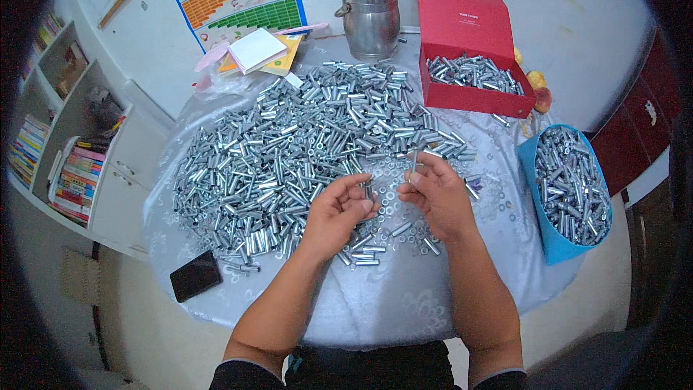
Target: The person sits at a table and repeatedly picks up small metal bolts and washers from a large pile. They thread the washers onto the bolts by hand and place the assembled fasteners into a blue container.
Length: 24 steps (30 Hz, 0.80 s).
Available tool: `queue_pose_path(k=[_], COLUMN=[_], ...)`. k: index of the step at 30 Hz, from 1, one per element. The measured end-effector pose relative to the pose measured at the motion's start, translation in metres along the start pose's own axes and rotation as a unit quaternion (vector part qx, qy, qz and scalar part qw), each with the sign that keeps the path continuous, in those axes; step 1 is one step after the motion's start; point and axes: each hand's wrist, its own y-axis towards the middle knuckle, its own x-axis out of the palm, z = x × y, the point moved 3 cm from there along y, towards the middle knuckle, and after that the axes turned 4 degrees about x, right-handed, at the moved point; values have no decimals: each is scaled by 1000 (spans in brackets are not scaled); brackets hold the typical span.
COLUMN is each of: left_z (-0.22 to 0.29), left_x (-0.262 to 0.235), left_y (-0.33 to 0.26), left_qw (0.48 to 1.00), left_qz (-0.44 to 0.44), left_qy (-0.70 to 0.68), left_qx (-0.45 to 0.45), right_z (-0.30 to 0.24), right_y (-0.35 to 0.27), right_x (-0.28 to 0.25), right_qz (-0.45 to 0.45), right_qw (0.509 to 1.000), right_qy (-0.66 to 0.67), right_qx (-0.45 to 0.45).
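My left hand (339, 211) hovers over the round table (404, 303) with its fingers curled around a small silver metal piece at the fingertips. A thin silver bolt (413, 162) stands upright, pinched in my right hand (435, 193). The two hands are close together, a few centimetres apart. Behind and left of them spreads a large heap of silver metal sleeves and bolts (303, 137). Loose washers and a few sleeves (393, 227) lie on the cloth right under my hands.
A red open box (473, 97) with silver parts stands at the back right. A blue bin (538, 202) full of the same parts sits at the right edge. A metal pot (369, 18), notepads (258, 50) and a black phone (195, 275) are also on the table. Bookshelves stand left.
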Motion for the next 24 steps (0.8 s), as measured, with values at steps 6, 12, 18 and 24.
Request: queue_pose_path(k=[6, 12, 18, 24], left_z=[9, 7, 5, 4], left_x=[4, 1, -5, -2], left_y=[0, 0, 0, 0], left_qw=[999, 996, 979, 982], left_qz=[18, 31, 39, 28], left_qy=[-16, -61, -173, -164], left_qx=[-37, -61, -98, -94], right_z=[3, -4, -6, -9], right_y=[1, -5, -9, -12], right_x=[-5, 4, 6, 11], right_qz=[38, 1, 38, 14], right_qw=[976, 987, 995, 989], right_qy=[-212, -145, -89, -100], right_qx=[17, -65, -25, -105])
